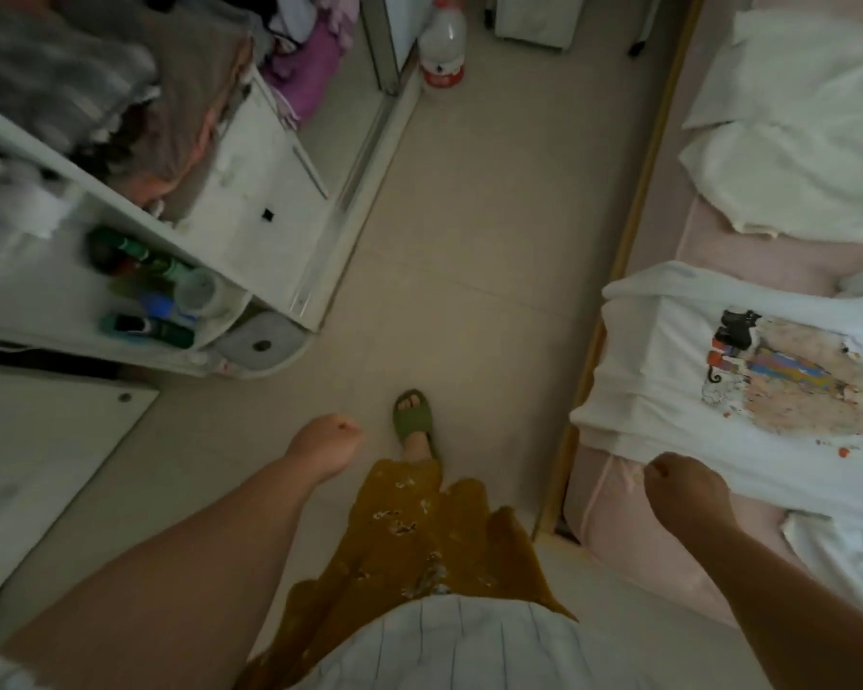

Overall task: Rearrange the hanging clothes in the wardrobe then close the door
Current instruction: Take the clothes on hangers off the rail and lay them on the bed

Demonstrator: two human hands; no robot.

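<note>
Both fists are curled and empty: left hand (pixel 327 440) over the smooth tile floor (pixel 449 251), right hand (pixel 678 485) over the printed white T-shirt (pixel 668 361), which lies flat. Left of the floor, the white wardrobe (pixel 270 191) stands open, rumpled clothes (pixel 120 92) within.

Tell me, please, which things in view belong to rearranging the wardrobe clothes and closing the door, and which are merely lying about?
Belong to the job:
hanging clothes in the wardrobe
wardrobe door
left hand and right hand, both closed, holding nothing

Just lying about:
printed white T-shirt on the bed
plastic bottle on the floor
bottles on the corner shelf
</note>
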